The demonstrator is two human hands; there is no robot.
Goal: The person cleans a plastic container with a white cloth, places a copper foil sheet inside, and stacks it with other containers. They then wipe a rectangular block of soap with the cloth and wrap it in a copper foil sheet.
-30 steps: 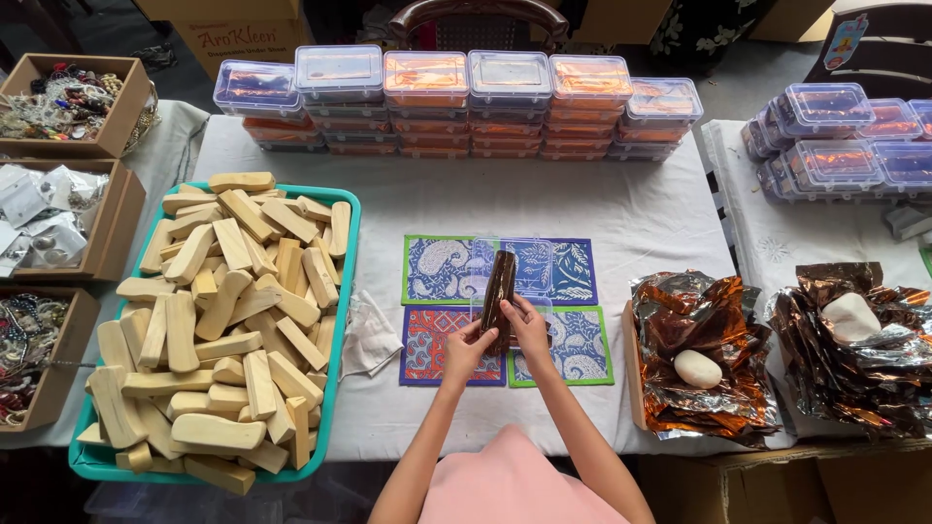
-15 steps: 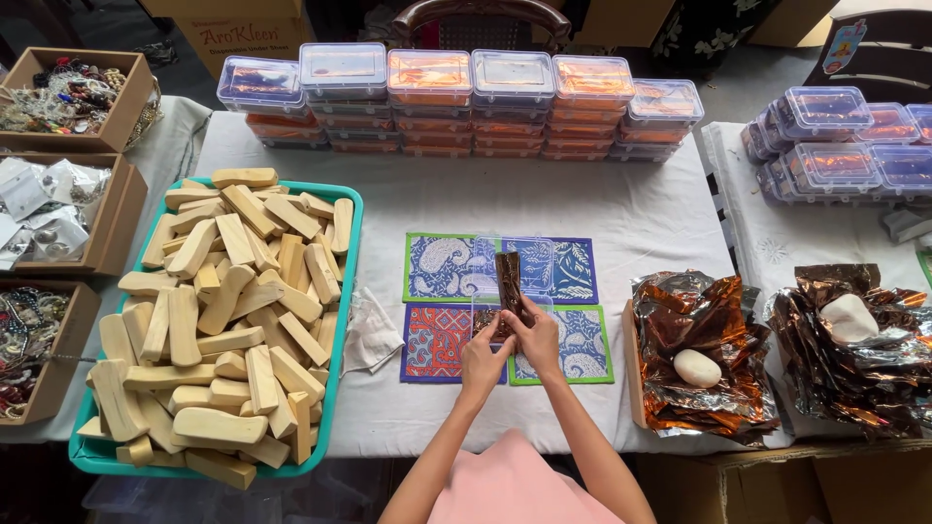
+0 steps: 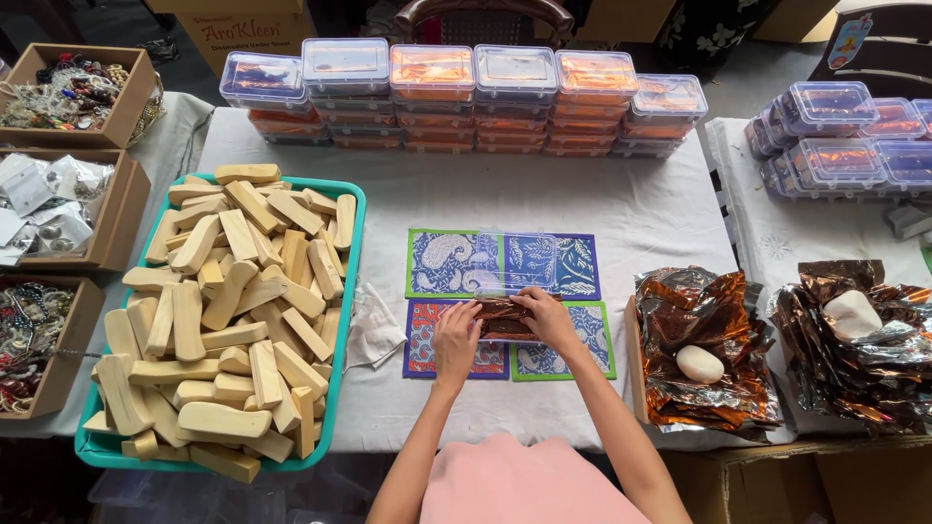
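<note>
Left hand (image 3: 454, 338) and right hand (image 3: 546, 315) — fingers pinching opposite ends of a foil-wrapped bar (image 3: 503, 318) (lying crosswise) | bar over patterned mats (image 3: 456, 262) at table centre | clear lidded box (image 3: 516, 264) at 12 o'clock — teal tray of wooden blocks (image 3: 351, 291) at 9 o'clock | foil sheets (image 3: 680, 301) at 3 o'clock
</note>
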